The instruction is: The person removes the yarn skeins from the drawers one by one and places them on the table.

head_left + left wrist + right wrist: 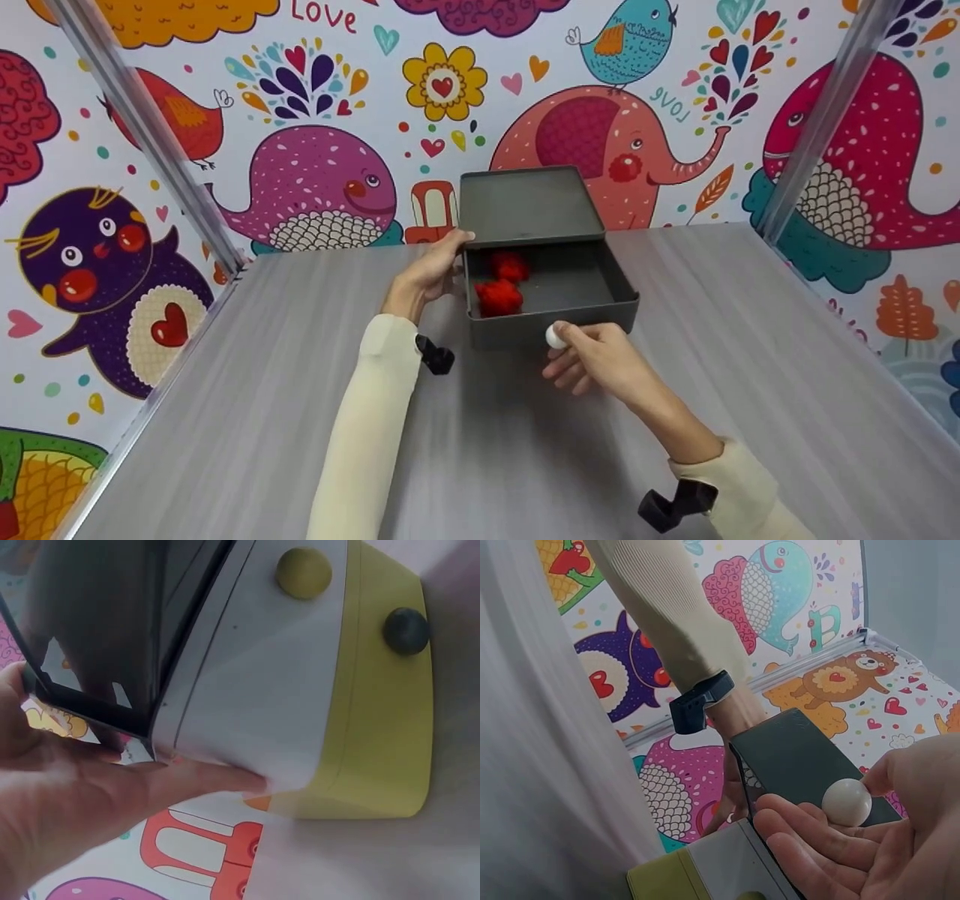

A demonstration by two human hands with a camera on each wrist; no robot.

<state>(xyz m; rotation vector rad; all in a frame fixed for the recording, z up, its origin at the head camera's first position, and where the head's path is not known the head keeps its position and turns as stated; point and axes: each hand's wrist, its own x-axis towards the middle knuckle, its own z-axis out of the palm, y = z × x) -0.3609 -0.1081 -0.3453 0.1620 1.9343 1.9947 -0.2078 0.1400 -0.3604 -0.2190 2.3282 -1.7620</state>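
A dark grey box (555, 324) stands with its hinged lid (529, 206) raised at the back. Two fuzzy red pom-poms (500, 298) lie at the left inside it. My left hand (433, 268) holds the box's left side by the hinge, fingers at the lid corner and along the wall. In the left wrist view the box's outside (255, 667) is white and yellow with round knobs (304, 574). At the front edge, my right hand (596, 356) pinches a small white ball (847, 802) between thumb and fingers, the other fingers loosely bent.
The box rests on a grey wood-grain table (285, 390). Behind it rises a wall printed with cartoon animals (322, 180), and metal posts (825, 127) stand at the corners. Both wrists carry black camera mounts (436, 355) over cream sleeves (375, 420).
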